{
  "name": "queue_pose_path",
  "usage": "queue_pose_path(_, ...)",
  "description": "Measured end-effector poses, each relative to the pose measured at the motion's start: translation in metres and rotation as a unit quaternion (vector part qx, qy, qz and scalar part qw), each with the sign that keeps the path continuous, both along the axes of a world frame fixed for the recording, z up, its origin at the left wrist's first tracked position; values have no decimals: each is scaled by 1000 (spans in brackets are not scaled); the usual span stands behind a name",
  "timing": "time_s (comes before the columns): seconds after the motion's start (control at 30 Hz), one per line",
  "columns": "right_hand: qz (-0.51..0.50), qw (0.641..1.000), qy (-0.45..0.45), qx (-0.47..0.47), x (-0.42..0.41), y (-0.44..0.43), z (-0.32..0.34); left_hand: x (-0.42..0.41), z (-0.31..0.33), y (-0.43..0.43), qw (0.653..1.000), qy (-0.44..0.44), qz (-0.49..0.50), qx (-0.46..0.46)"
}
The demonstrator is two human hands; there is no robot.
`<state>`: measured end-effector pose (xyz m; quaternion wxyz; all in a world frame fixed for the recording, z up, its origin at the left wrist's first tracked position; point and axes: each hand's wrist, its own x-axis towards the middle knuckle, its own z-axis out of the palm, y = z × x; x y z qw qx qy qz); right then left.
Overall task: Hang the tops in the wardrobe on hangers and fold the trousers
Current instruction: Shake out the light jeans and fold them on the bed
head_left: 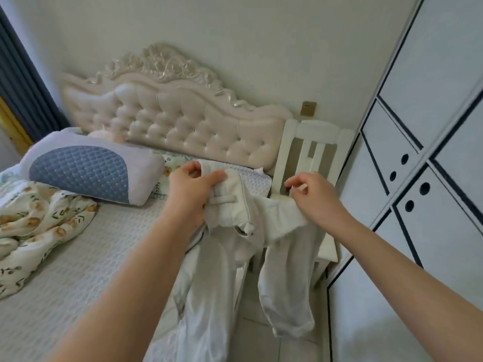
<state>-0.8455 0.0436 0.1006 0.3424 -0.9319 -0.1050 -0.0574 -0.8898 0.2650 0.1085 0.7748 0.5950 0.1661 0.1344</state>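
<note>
Pinching one pair of white trousers [230, 257] by the waistband [224, 202]: fingers [218, 177] of left hand [188, 190] and right hand [315, 195].

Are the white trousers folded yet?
Not folded. The left hand and right hand hold the trousers up by the waist, and both legs hang loose.

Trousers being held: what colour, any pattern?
Plain off-white trousers, no pattern; clearest in the head view.

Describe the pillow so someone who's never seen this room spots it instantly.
Find the tufted cream headboard along the wall. In front of its left end lies the pillow. Unlike the floral quilt beside it, it is white with a blue quilted panel.
</note>
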Motion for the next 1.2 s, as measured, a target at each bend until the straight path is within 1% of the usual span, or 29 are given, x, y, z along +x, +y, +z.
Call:
queue_pose_path(0.07,58,997,-39,35,-2,16,15,18,21,2,1000,-19,3,-3)
queue_pose_path(0.13,135,989,-12,65,-13,36,26,32,32,-4,999,-36,-4,14)
queue_pose_path(0.2,176,984,-3,10,-22,55,27,38,37,-16,998,-44,-11,41)
queue_pose_path(0.27,167,983,-39,-59,-21,64,22,45,35,-22,998,-44,-9,45)
queue_pose_path(0.37,120,978,-109,-128,-6,60,15,54,36,-24,999,-38,-13,18)
queue_pose_path(0.4,116,975,-124,-143,0,57,13,56,36,-25,999,-37,-20,26)
queue_pose_path(0.43,116,974,-130,-142,5,56,11,59,36,-26,998,-35,-23,38)
queue_pose_path(0.5,120,978,-132,-104,15,52,10,64,37,-26,998,-24,-25,49)
queue_pose_path(0.63,124,981,-144,-46,36,38,25,73,42,-27,996,-22,-68,55)
queue_pose_path(0.7,123,978,-155,-64,41,34,34,77,44,-30,995,-23,-70,63)
queue_pose_path(0.73,126,971,-180,-98,42,33,38,80,44,-31,995,-20,-68,68)
queue_pose_path(0.8,166,938,-244,-181,41,35,45,84,43,-31,994,-15,-71,77)
queue_pose_path(0.83,195,925,-249,-212,40,37,48,86,42,-30,994,-14,-75,78)
queue_pose_path(0.9,238,916,-222,-236,39,36,52,91,39,-27,994,-7,-88,72)
queue_pose_path(0.97,247,895,-241,-282,43,31,56,95,34,-23,994,-2,-103,23)
queue_pose_path(1.0,244,890,-244,-297,47,28,58,96,32,-22,994,1,-108,-12)
queue_pose_path(1.07,240,901,-225,-285,55,21,64,96,25,-22,993,14,-102,-63)
queue_pose_path(1.1,238,906,-225,-267,61,17,67,95,20,-21,993,19,-100,-58)
queue_pose_path(1.13,237,909,-234,-250,67,14,70,93,14,-20,994,17,-104,-35)
queue_pose_path(1.2,239,910,-255,-220,81,6,74,88,-1,-14,991,-1,-123,46)
